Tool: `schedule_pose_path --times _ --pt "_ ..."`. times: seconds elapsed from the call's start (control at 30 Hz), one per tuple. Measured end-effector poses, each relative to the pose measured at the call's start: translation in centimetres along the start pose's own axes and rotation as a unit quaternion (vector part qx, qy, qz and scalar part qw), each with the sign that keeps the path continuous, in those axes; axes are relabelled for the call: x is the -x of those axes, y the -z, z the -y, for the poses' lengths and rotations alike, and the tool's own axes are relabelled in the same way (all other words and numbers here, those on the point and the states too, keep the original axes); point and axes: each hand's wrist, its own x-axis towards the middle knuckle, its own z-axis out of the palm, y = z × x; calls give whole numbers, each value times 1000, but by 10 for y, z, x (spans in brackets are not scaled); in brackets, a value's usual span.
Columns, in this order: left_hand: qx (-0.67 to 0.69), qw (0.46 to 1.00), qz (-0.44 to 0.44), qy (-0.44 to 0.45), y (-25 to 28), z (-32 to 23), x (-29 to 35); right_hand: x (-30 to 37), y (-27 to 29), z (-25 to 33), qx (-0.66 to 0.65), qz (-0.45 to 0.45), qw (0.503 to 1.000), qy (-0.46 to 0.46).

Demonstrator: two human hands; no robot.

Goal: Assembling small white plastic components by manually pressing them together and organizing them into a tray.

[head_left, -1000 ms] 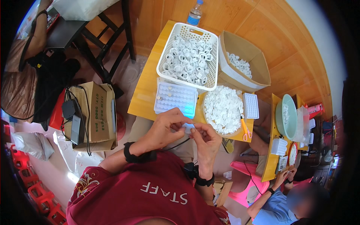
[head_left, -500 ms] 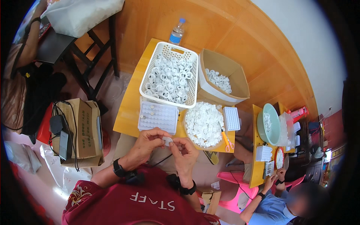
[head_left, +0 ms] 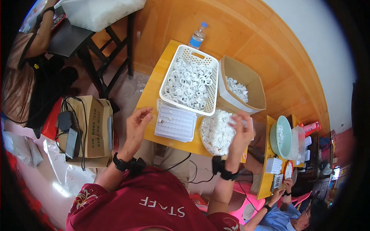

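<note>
My left hand (head_left: 136, 129) is raised beside the near table's left edge, its fingers loosely apart with nothing in them. Next to it lies a pale tray with rows of small pockets (head_left: 175, 127), with a few tiny round pieces on its upper left. My right hand (head_left: 241, 134) hovers over the right side of a round container heaped with small white plastic pieces (head_left: 216, 131). Its fingers look spread, though slightly blurred, and I make out no piece in them. Behind the tray stands a white plastic basket (head_left: 165, 90) full of white ring-like parts.
A cardboard box (head_left: 256, 88) with more white parts stands right of the basket, a water bottle (head_left: 197, 36) behind it. A carton with cables and black adapters (head_left: 90, 131) sits left. At the right table, a person in blue (head_left: 279, 215) works near a green basin (head_left: 274, 138).
My hands have parted: the white piece they held together is no longer seen between them. The left moved leftward, the right over the heap. The view has shifted, moving the table rightward.
</note>
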Motion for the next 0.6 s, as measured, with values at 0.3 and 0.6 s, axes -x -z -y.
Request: schedule_pose_path --times 0.3,0.6 --pt "-183 980 82 -16 -12 29 -16 70 -56 -64 134 41 990 2" --pt "-177 976 124 -17 -24 16 -10 78 -61 -55 162 38 984 -60"
